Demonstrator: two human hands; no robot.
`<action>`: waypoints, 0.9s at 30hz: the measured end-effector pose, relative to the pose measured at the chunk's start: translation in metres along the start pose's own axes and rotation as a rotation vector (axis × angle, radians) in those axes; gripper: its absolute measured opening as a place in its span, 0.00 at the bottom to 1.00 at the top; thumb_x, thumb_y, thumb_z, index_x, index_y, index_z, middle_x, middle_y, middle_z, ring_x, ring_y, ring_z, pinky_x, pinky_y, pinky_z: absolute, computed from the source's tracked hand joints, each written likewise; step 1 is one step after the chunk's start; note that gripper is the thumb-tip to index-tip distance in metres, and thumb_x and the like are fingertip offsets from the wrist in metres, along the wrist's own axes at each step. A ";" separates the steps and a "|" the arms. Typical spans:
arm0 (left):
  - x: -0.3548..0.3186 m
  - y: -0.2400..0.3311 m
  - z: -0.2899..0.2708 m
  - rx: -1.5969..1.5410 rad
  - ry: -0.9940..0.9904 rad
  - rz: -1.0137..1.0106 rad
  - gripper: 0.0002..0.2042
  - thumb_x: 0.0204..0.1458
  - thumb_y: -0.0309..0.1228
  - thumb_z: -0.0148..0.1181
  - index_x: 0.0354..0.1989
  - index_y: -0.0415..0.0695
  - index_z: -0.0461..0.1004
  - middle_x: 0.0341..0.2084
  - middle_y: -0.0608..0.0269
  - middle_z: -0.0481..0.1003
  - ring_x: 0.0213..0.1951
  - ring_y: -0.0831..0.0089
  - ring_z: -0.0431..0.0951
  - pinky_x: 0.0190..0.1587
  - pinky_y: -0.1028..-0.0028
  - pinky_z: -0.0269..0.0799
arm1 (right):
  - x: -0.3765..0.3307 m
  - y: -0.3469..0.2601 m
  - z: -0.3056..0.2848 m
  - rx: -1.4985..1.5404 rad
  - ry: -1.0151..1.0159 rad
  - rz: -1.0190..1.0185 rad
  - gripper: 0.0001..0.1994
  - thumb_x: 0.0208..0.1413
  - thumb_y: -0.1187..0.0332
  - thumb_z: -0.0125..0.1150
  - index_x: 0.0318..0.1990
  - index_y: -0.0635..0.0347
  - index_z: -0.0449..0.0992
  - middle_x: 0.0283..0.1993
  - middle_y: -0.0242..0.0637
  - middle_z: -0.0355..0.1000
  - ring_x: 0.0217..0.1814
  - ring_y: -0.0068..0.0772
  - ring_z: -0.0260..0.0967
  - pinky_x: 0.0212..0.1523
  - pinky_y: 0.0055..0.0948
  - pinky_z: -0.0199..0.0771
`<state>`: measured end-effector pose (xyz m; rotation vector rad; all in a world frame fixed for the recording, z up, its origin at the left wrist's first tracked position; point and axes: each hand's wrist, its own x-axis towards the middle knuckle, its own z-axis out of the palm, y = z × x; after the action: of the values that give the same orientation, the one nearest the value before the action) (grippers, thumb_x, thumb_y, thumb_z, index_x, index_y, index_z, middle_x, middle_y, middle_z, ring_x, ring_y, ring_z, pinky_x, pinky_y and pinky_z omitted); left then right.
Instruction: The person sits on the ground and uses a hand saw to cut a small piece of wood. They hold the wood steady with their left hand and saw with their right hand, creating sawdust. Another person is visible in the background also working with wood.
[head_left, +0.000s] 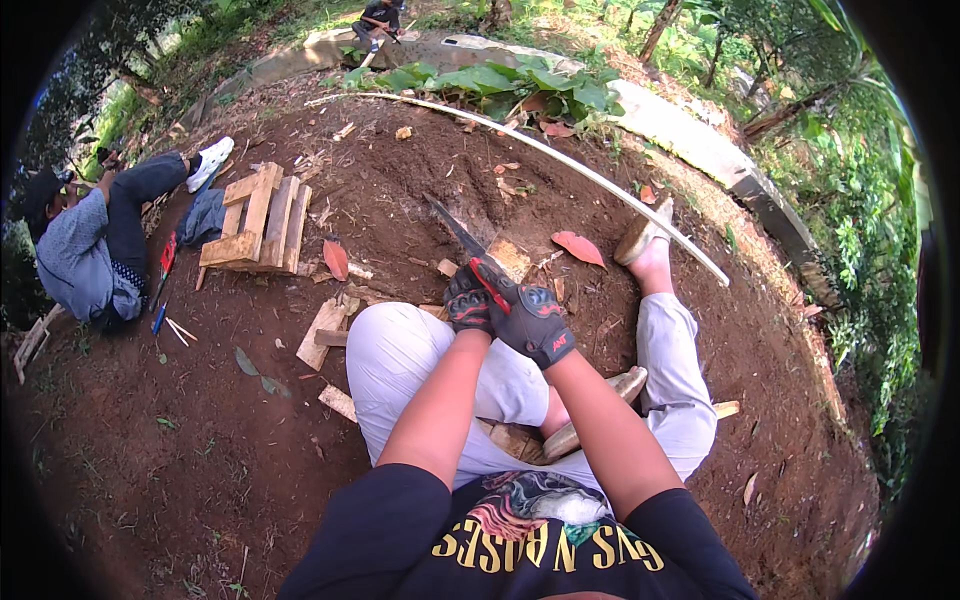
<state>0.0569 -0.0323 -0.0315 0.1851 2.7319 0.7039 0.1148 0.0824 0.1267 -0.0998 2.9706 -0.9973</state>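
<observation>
A hand saw (457, 228) with a long, narrow grey blade and a red-and-black grip points away and to the left; its teeth are too small to make out. My gloved right hand (537, 322) is closed round the grip. Pressed against it, my gloved left hand (468, 302) also closes on the grip, its fingertips partly hidden. Just beyond my right hand lies a pale wood block (510, 259) on the soil. Beside my bent left leg are several wood offcuts (322, 335), some partly covered by the leg.
A slatted wooden crate (258, 222) stands at left, near a seated person (90, 245) and a red-and-blue tool (165, 268). A long pale pole (560, 152) curves across the ground ahead. Behind it runs a low concrete wall (690, 130). Another person (380, 18) is far off.
</observation>
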 end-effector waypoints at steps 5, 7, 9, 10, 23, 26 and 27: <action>0.018 -0.030 -0.077 0.475 -0.526 0.138 0.57 0.52 0.68 0.66 0.86 0.55 0.49 0.80 0.45 0.58 0.79 0.47 0.63 0.76 0.44 0.65 | 0.008 -0.026 -0.018 0.050 -0.221 0.121 0.33 0.67 0.59 0.54 0.81 0.39 0.66 0.75 0.47 0.73 0.64 0.56 0.80 0.64 0.50 0.80; 0.037 -0.060 -0.082 0.487 -0.505 0.086 0.59 0.52 0.68 0.66 0.87 0.55 0.45 0.82 0.46 0.55 0.80 0.48 0.63 0.76 0.43 0.65 | 0.019 -0.033 -0.006 0.113 -0.119 0.022 0.32 0.68 0.57 0.54 0.80 0.41 0.67 0.75 0.46 0.74 0.67 0.54 0.79 0.66 0.48 0.80; 0.019 -0.030 -0.071 0.515 -0.467 0.100 0.58 0.55 0.65 0.65 0.88 0.54 0.42 0.83 0.46 0.52 0.79 0.49 0.63 0.75 0.44 0.66 | 0.010 -0.020 -0.010 0.074 -0.146 0.072 0.31 0.69 0.56 0.55 0.80 0.42 0.68 0.75 0.46 0.74 0.67 0.54 0.79 0.67 0.47 0.79; 0.004 -0.015 -0.071 0.510 -0.492 0.086 0.57 0.55 0.64 0.65 0.88 0.54 0.41 0.83 0.46 0.51 0.80 0.49 0.63 0.75 0.44 0.66 | 0.005 -0.019 -0.015 0.061 -0.184 0.121 0.32 0.68 0.54 0.58 0.79 0.45 0.68 0.74 0.47 0.75 0.67 0.53 0.79 0.67 0.47 0.79; -0.004 0.001 -0.069 0.400 -0.470 -0.048 0.79 0.35 0.73 0.79 0.87 0.38 0.37 0.85 0.41 0.45 0.82 0.45 0.57 0.80 0.50 0.60 | -0.190 -0.068 -0.081 0.082 0.089 0.147 0.31 0.63 0.69 0.64 0.75 0.45 0.73 0.35 0.47 0.82 0.30 0.53 0.82 0.31 0.50 0.82; -0.006 0.002 -0.085 0.413 -0.513 0.009 0.83 0.31 0.71 0.83 0.86 0.34 0.34 0.85 0.38 0.43 0.83 0.44 0.53 0.81 0.50 0.57 | -0.218 -0.085 -0.112 0.062 0.043 0.170 0.35 0.62 0.71 0.63 0.79 0.44 0.70 0.38 0.49 0.84 0.32 0.50 0.83 0.33 0.50 0.83; -0.001 0.002 -0.089 0.474 -0.546 0.073 0.83 0.31 0.71 0.84 0.86 0.33 0.33 0.85 0.36 0.42 0.83 0.44 0.52 0.81 0.50 0.57 | -0.218 -0.087 -0.116 0.037 0.034 0.174 0.35 0.62 0.72 0.63 0.79 0.44 0.70 0.38 0.49 0.85 0.32 0.50 0.84 0.33 0.50 0.83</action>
<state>0.0287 -0.0707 0.0442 0.5024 2.3132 -0.0076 0.3342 0.0965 0.2690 0.1744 2.9261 -1.0403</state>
